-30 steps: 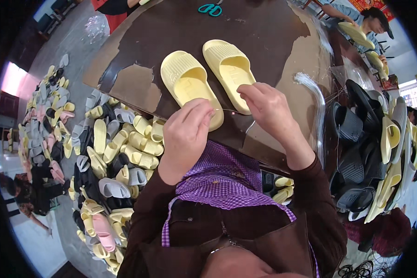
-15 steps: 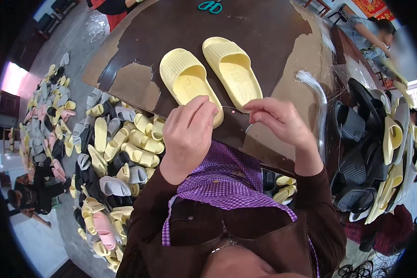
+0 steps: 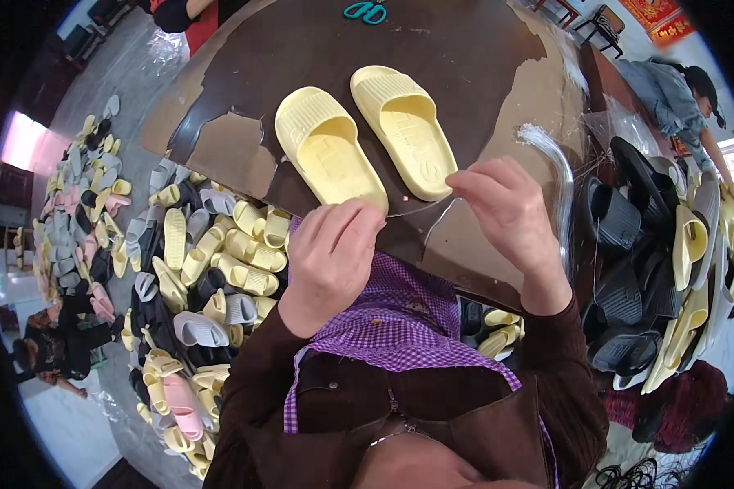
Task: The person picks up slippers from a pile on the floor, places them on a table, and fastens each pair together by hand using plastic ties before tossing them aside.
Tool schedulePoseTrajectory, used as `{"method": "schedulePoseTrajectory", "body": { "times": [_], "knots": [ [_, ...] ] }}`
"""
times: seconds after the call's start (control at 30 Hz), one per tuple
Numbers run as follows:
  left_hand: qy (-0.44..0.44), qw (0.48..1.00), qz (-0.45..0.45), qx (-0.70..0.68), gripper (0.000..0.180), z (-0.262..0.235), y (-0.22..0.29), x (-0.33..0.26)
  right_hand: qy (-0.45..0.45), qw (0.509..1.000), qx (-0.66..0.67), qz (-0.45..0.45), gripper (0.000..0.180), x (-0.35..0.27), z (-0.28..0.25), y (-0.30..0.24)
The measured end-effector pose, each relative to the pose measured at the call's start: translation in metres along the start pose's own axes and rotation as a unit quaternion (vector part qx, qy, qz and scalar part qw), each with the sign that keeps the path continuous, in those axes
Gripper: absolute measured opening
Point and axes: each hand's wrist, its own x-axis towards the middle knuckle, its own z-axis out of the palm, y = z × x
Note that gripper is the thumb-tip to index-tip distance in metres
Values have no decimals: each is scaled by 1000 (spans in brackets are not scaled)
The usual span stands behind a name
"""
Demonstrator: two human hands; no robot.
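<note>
Two pale yellow slippers lie side by side on the brown table: the left slipper and the right slipper, their heels toward me. Between my hands runs a thin, pale strand, slightly bowed below the heels. My left hand pinches one end of it, fingertips by the left slipper's heel. Thumb and forefinger of my right hand are pressed together at the other end, close to the right slipper's heel. A tiny pink piece shows between the heels.
A bundle of clear strands lies at the table's right. Teal-handled scissors are at the far edge. Slippers pile up on the left floor and on the right. The table cover is torn. Other people are nearby.
My right hand has moved up slightly and closed on the strand's end. The left hand has dropped slightly, and the strand now spans both hands. Both slippers appear slightly farther left.
</note>
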Motion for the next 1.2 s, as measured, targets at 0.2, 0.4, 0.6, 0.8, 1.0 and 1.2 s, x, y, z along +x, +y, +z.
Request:
{"method": "schedulePoseTrajectory", "body": {
  "times": [0.2,0.4,0.6,0.8,1.0,1.2],
  "knots": [
    [-43,993,-85,-76,11,-1,1,-16,-1,998,-18,-56,25,-4,9,-9],
    [-75,978,-131,-143,9,2,5,-25,23,996,-23,-85,27,-9,15,-12],
    [-92,978,-118,-146,9,13,-1,-26,32,994,-30,-98,30,-10,20,-7],
    [-104,986,-87,-99,8,28,-22,-16,-14,997,-41,-66,24,-3,43,27],
    [-128,985,-97,-61,8,54,-54,9,-52,995,-57,-63,20,18,78,64],
    [-156,980,-116,42,6,68,-86,22,-98,986,-134,-25,19,48,101,87]
  ]
}}
